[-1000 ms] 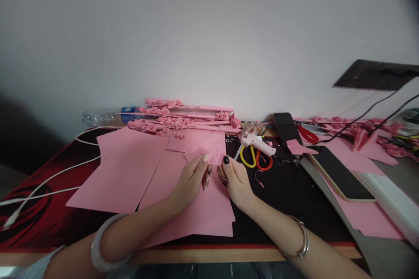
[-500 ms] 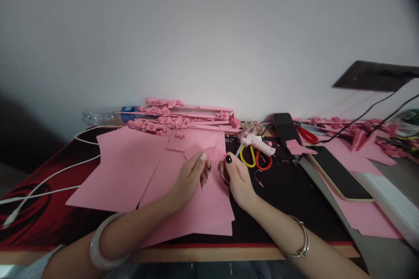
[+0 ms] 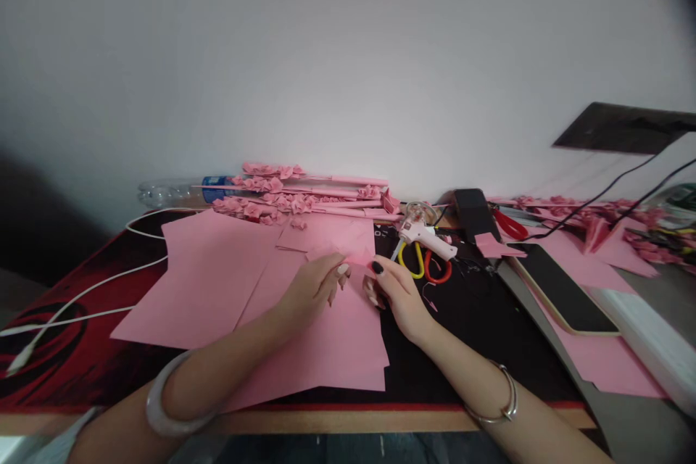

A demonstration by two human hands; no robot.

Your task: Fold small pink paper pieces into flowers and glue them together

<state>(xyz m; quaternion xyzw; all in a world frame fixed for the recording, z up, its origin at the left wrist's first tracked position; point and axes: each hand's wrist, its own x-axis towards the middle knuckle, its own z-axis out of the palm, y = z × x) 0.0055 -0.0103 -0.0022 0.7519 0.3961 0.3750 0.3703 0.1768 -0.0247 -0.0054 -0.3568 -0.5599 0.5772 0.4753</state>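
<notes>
Between my two hands is a small piece of pink paper (image 3: 359, 259), pinched at its edges over larger pink sheets. My left hand (image 3: 315, 284) grips its left side between thumb and fingers. On the right side, my right hand (image 3: 399, 296) pinches it with the black-nailed thumb on top. Below them lie overlapping pink sheets (image 3: 320, 348), and another large pink sheet (image 3: 201, 283) spreads out to the left. The fingers partly hide the small piece, so its exact folds cannot be made out.
Pink paper flowers on stems (image 3: 304, 196) lie along the wall beside a plastic bottle (image 3: 179, 192). A glue gun (image 3: 427, 235) rests by scissors with yellow and red handles (image 3: 436, 268). Right of these are a phone (image 3: 565, 290), more pink paper and black cables. White cables (image 3: 81, 297) cross the left.
My hands have shifted slightly, and the small paper between them now lies flatter and lower. My left fingers have tilted. The surrounding things stay put.
</notes>
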